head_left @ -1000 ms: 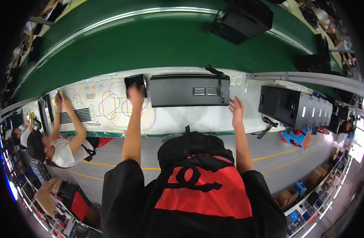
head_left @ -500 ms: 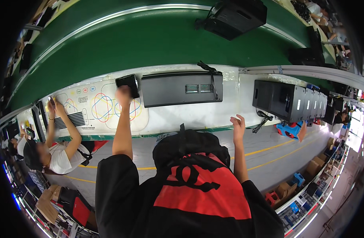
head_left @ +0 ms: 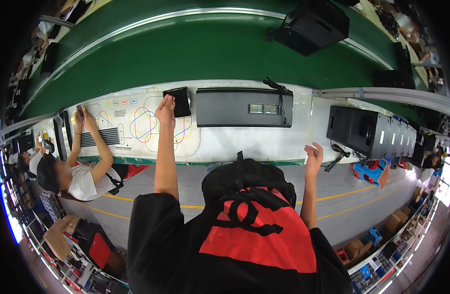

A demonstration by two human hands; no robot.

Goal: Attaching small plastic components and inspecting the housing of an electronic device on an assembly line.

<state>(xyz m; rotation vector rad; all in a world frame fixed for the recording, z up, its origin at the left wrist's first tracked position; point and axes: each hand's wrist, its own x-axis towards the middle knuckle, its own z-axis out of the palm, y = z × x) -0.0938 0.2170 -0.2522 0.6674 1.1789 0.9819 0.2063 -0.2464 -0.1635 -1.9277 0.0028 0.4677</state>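
Note:
A flat black square device with a glossy face (head_left: pixel 182 104) lies on the white bench top. My left hand (head_left: pixel 165 110) is at its left side, fingertips overlapping its edge. The fingers are loosely bent, and I see nothing held in them; whether they touch the device I cannot tell. Right of the device lies a long dark grey metal case (head_left: pixel 225 109) with a vented panel and a black cable (head_left: pixel 279 87) on its right end. My right hand (head_left: pixel 313 158) hovers past the bench's front edge, fingers half curled and apart, with nothing in it.
Several black cases (head_left: pixel 355 128) stand in a row at the right, a loose cable (head_left: pixel 337 159) beside them. Another person (head_left: pixel 90 183) works at the left with a small object. A green conveyor surface (head_left: pixel 210 54) runs behind the bench, carrying a black case (head_left: pixel 313 27).
My left hand has shifted off the device's face toward its left edge. My right hand's fingers are more curled. The whole view has swung, so the bench appears farther right.

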